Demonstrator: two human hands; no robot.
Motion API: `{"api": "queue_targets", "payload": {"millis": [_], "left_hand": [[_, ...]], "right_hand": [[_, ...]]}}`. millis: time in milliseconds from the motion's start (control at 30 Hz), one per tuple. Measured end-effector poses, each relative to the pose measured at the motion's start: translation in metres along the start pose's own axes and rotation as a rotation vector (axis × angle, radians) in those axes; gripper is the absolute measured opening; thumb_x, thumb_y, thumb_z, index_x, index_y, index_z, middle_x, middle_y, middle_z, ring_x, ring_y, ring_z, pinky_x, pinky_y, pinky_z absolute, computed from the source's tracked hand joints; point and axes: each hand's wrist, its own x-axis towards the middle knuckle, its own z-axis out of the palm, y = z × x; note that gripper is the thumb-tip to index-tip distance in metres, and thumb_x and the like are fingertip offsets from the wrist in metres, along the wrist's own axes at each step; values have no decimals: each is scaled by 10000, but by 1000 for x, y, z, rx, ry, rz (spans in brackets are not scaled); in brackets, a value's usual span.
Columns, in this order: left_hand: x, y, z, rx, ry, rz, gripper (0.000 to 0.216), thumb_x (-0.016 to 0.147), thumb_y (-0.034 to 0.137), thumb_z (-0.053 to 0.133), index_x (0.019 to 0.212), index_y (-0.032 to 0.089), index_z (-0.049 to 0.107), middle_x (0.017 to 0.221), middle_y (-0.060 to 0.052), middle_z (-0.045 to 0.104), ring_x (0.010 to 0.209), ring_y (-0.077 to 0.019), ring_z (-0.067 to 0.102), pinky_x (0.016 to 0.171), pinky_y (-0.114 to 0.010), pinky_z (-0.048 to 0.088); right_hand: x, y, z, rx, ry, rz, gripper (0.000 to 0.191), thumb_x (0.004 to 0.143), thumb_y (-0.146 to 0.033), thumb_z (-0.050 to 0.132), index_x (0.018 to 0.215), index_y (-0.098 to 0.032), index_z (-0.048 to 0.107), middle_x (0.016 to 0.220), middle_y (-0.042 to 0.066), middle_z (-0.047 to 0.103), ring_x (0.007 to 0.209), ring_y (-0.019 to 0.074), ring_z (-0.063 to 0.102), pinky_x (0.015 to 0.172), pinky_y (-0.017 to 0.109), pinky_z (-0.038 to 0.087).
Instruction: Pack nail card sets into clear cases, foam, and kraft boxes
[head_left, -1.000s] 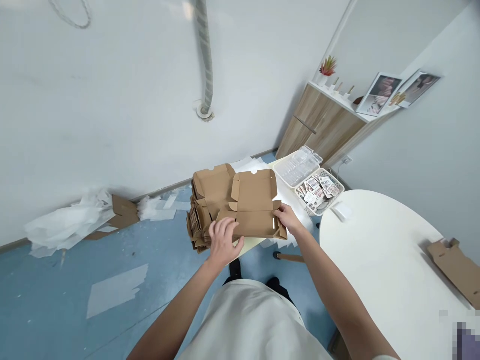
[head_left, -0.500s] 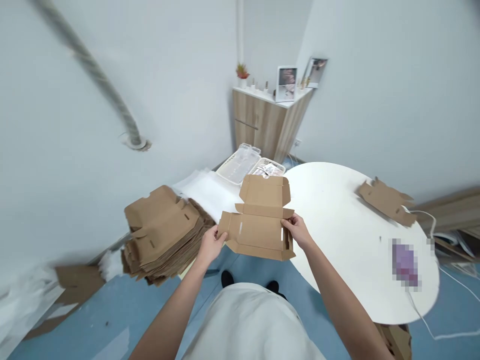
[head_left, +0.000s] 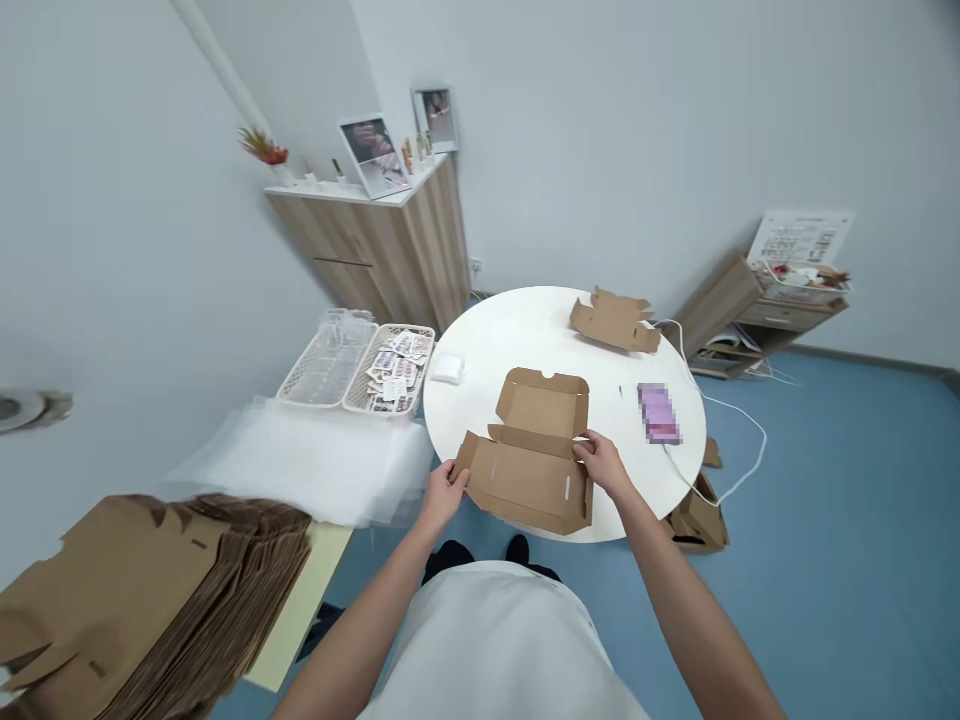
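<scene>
A partly folded cardboard box blank [head_left: 525, 475] is held between both hands over the near side of the round white table [head_left: 517, 330]. My left hand [head_left: 446, 492] pinches its left end flap, thumb on top. My right hand [head_left: 600, 462] grips the right side near the fold, where the side flap stands up. The lid panel, with a notch in its far edge, lies away from me. Two narrow slots show in the bottom panel. Another box blank [head_left: 616, 322] rests at the table's far side.
A stack of flat box blanks [head_left: 135, 590] is at lower left, beside translucent sheets [head_left: 315, 460] and white baskets [head_left: 346, 398], one with printed cards. A blurred purple item [head_left: 660, 413] with a white cable lies on the table. A cabinet [head_left: 360, 235] stands behind.
My view has swung right, and the box blank has come from beside the table to over its near part. Both hands keep hold; the right side flap appears more upright.
</scene>
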Motion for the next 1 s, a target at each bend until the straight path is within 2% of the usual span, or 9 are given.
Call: {"api": "queue_targets", "payload": {"millis": [133,267,400,567,767,833,900,933,1000], "left_hand": [[12,-4,26,-51,-85,-69,268,698,318,525,881,128,569,775,-50,631,680,-154,591,557,-253,477],[26,-4,34,38,-143,-28,260,704,319,525,880,136,582,845,-70,645,720,-174,604,623,-288,479],[44,-6,38,142,-186,19,231,699,286,524,870,145,592,854,-74,655,795,-200,606,704,-319,466],[63,-15,47,193,-208,59,219,699,252,528,887,151,577,879,-72,649,805,-187,598,741,-327,454],[73,-21,55,300,-216,61,375,739,253,496,1094,134,475,930,-96,622,873,-187,580,782,-332,434],[70,-17,53,404,-178,142,482,751,298,490,1194,136,388,1057,-124,568,995,-213,528,831,-367,402],[64,-11,50,539,-141,302,568,742,360,507,1243,153,340,1203,-150,464,1134,-257,415,896,-424,335],[60,-7,49,614,-155,400,585,725,385,528,1239,167,356,1250,-153,417,1181,-281,353,926,-453,288],[52,1,49,755,-270,593,550,679,393,588,1175,202,446,1277,-139,392,1217,-317,282,961,-493,195]], "right_hand": [[2,26,-18,-56,-1,15,252,643,-156,454,834,-211,609,836,19,656,787,173,589,690,278,426],[9,40,-23,-150,48,45,247,639,-142,449,794,-228,621,781,5,660,753,174,590,690,284,419],[17,45,-19,-230,182,106,269,643,-151,466,846,-236,621,832,14,661,815,183,589,733,301,415],[27,50,-9,-253,305,199,288,654,-176,469,906,-231,597,844,15,654,821,173,583,750,307,423],[34,61,3,-209,427,272,313,683,-207,440,971,-205,563,922,43,633,860,167,575,782,303,424],[33,64,5,-204,438,273,323,698,-218,428,996,-203,551,953,49,622,883,167,566,790,304,420],[31,66,5,-228,457,264,350,704,-246,440,1039,-200,531,1023,61,596,920,177,550,808,317,411],[30,67,3,-244,471,261,377,700,-269,458,1065,-194,517,1066,72,576,947,186,537,820,326,405],[30,69,-2,-251,480,270,451,683,-328,503,1109,-181,488,1127,94,539,998,206,511,838,339,396]]}}
